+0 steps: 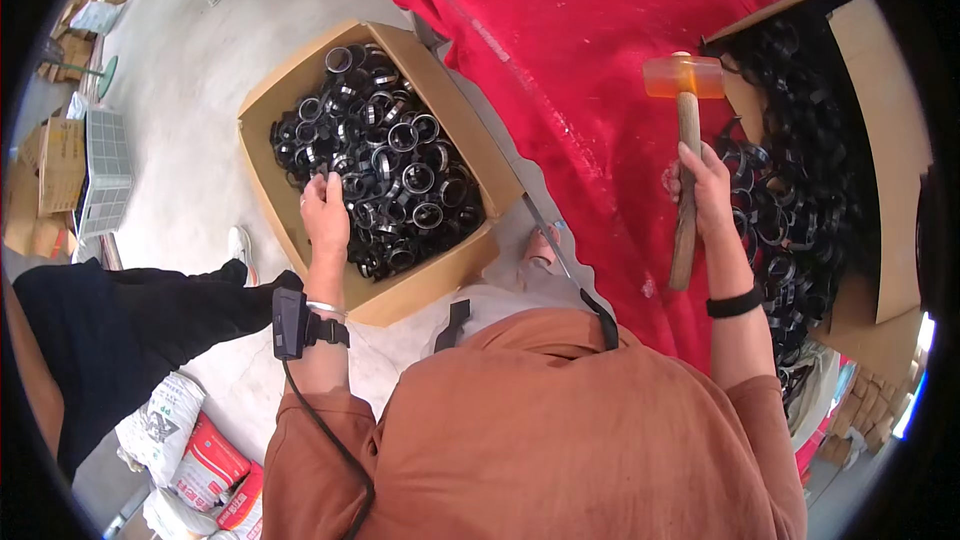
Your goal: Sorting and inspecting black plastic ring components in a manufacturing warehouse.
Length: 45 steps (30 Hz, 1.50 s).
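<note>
In my right hand [708, 185] is a mallet [688, 130] with a wooden handle and a see-through amber head. My fingers wrap the handle partway down, and the head points away from me over the red cloth. My left hand [325, 212] reaches over the near left part of an open cardboard box [262, 105], its fingertips bent together among black rings [400, 140]. What they pinch, if anything, is hidden. The rings look like round clamps or collars with shiny inner faces, piled loosely in the box.
Red cloth [560, 50] covers the surface ahead and to the right. A second cardboard box [860, 90] at the right holds more black rings. A person in dark clothes [120, 330] is at the left. Several sacks [205, 460] lie at the lower left; grey crates [105, 170] stand farther off.
</note>
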{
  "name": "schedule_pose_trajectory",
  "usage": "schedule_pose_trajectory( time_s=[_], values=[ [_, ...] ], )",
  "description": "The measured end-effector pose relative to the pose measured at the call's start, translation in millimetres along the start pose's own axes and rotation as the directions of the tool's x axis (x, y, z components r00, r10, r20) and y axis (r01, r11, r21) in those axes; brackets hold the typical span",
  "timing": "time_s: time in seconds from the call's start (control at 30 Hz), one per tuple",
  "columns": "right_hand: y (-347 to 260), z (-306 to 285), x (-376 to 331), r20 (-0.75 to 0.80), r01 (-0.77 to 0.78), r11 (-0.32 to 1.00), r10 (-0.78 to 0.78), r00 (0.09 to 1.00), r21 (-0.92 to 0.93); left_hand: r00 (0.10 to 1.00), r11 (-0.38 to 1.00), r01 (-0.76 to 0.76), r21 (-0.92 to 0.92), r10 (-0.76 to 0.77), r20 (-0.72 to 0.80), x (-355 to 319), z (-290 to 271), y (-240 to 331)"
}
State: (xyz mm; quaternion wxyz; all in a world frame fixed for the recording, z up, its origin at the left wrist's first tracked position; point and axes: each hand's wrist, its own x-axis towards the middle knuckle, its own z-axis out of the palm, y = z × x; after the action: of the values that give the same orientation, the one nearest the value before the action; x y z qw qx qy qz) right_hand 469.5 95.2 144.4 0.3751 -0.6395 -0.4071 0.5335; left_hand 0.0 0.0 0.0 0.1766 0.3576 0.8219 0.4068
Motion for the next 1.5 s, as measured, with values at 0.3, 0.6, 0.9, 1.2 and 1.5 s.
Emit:
schedule_pose_trajectory(
  time_s=[0.3,0.6,0.9,1.2,1.5],
  values=[
    [20.2,-36.1,59.2,-0.086,0.065,0.612,-0.214,0.973,-0.788,0.874,0.915,0.403,-0.001,-0.384,0.298,-102.3,28.0,-43.9],
    [31.2,179.8,-33.7,0.394,0.345,0.868,-0.195,0.898,-0.357,0.494,0.519,0.846,-0.121,-0.681,0.54,-129.9,58.4,-70.2],
    [246.9,315.8,91.9,0.239,-0.08,0.833,0.247,0.939,-0.548,0.13,-0.274,0.846,-0.456,-0.724,0.677,-106.5,131.5,-117.6],
    [340.4,362.9,180.3,0.339,-0.268,0.943,0.321,0.884,-0.195,0.35,-0.552,0.457,-0.697,-0.609,0.712,-63.5,189.4,-171.8],
    [295.2,441.4,153.8,0.39,-0.3,0.948,0.317,0.864,-0.106,0.333,-0.594,0.563,-0.575,-0.474,0.815,15.8,141.2,-198.1]
  ],
)
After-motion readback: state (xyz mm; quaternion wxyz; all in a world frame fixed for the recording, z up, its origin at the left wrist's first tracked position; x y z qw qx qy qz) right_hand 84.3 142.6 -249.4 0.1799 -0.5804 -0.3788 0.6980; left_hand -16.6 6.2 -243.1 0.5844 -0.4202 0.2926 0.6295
